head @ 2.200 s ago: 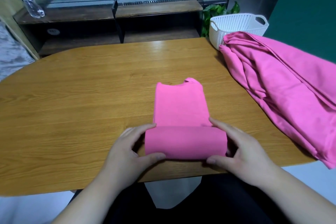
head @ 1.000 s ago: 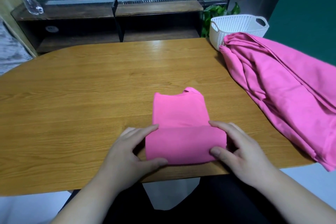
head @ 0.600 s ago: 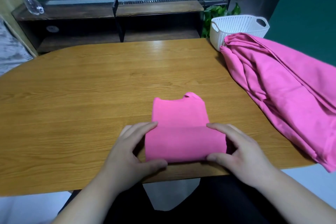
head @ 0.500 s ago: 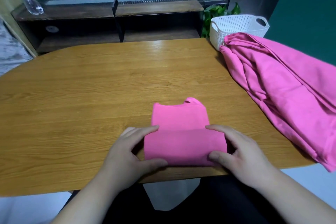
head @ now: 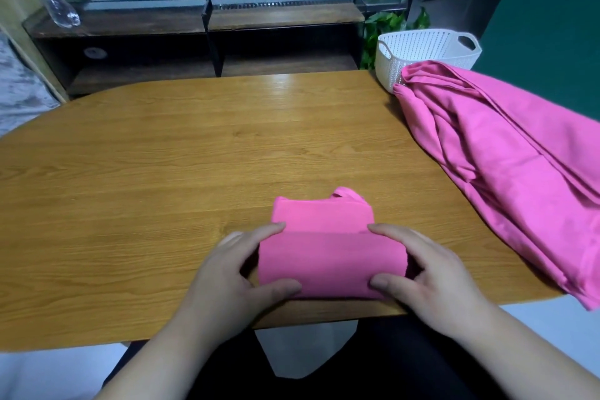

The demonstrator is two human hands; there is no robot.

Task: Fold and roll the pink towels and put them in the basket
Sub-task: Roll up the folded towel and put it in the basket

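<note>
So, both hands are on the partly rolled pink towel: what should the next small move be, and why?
Probably roll it forward over what is left. The left hand and right hand grip the ends of the towel roll, and a short flat tail lies unrolled beyond it on the table. The basket can wait until that is wound in.

We see everything through one wide-angle camera worn on the person's head. It sits above the near edge of the wooden table (head: 162, 172), facing forward and tilted down. Closest to us, low in the centre, are the left hand (head: 233, 273) and right hand (head: 435, 276) on the pink towel (head: 331, 256), with the forearms running off the bottom edge. The white basket (head: 422, 49) at upper right and the dark shelf unit (head: 130, 42) beyond the table lie farther off.
</note>
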